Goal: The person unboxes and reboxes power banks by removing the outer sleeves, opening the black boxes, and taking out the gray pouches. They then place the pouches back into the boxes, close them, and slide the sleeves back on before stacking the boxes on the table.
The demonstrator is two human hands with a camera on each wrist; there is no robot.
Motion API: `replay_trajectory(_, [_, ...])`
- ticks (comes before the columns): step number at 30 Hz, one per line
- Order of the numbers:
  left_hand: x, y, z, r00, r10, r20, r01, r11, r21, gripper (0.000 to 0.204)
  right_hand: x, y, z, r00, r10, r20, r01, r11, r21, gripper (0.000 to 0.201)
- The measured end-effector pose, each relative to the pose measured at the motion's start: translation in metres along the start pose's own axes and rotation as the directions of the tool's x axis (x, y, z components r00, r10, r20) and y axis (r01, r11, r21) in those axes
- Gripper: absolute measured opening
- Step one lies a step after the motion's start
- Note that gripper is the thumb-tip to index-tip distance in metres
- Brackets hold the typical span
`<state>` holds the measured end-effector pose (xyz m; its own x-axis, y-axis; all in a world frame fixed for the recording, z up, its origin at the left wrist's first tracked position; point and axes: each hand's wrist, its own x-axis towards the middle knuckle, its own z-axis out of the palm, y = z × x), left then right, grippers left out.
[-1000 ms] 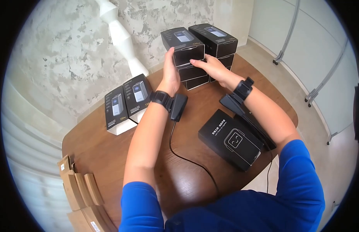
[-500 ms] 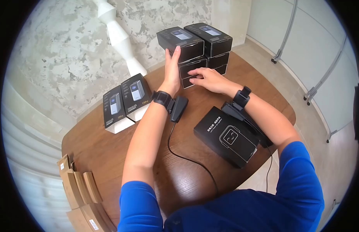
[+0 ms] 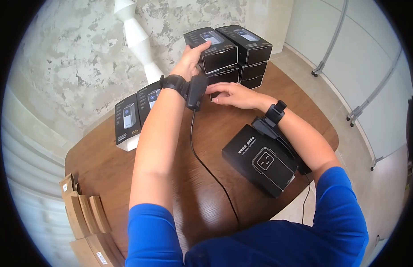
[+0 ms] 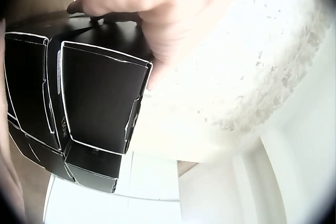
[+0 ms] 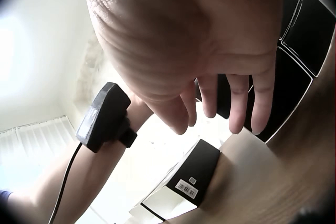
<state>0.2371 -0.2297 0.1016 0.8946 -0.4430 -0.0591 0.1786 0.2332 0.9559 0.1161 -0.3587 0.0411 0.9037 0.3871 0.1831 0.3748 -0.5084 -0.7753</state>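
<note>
Black cartons printed with a pale device stand in two adjoining stacks at the back of the table. My left hand (image 3: 188, 62) is against the left side of the upper left carton (image 3: 220, 60), its thumb lying over the top edge. In the left wrist view that carton's front face (image 4: 102, 98) sits just below the palm. Lower down, my right hand (image 3: 236, 95) reaches across the front of the left stack. Its fingers (image 5: 239, 100) extend near the lower carton (image 5: 283, 90) and hold nothing. The upper right carton (image 3: 259, 54) stands close alongside.
Two similar cartons (image 3: 126, 119) lie at the left, partly behind my left arm. A larger black box with a smiling robot drawing (image 3: 260, 160) lies near my right forearm. Folded brown cardboard (image 3: 84, 218) is at the left edge. A cable (image 3: 206, 167) trails from my left wrist camera.
My right hand has dropped from the upper carton to the lower front of the stack. The left thumb has moved onto the carton's top. The upper left carton now lines up more closely with those below.
</note>
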Motion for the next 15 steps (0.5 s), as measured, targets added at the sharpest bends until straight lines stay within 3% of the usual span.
replay_trajectory(1, [0.002,-0.001,-0.002,1.0,0.0,-0.004,0.0,1.0,0.0,0.054,0.002,-0.002,-0.003,0.997,0.073,0.003,-0.073,0.997,-0.002,0.038])
replay_trajectory(4, [0.005,-0.001,-0.007,0.995,0.01,0.1,-0.006,0.999,-0.032,0.057,0.008,0.001,-0.009,0.994,0.107,-0.007,-0.105,0.988,0.109,0.041])
replay_trajectory(13, [-0.008,0.014,-0.006,0.99,-0.047,0.132,0.034,0.995,0.095,0.055,0.007,0.014,-0.019,0.995,0.066,-0.069,-0.061,0.996,0.063,0.032])
replay_trajectory(15, [-0.009,0.016,-0.009,0.963,-0.145,0.226,0.104,0.977,0.184,0.061,0.006,0.013,-0.019,0.993,0.091,-0.075,-0.086,0.994,0.065,0.032])
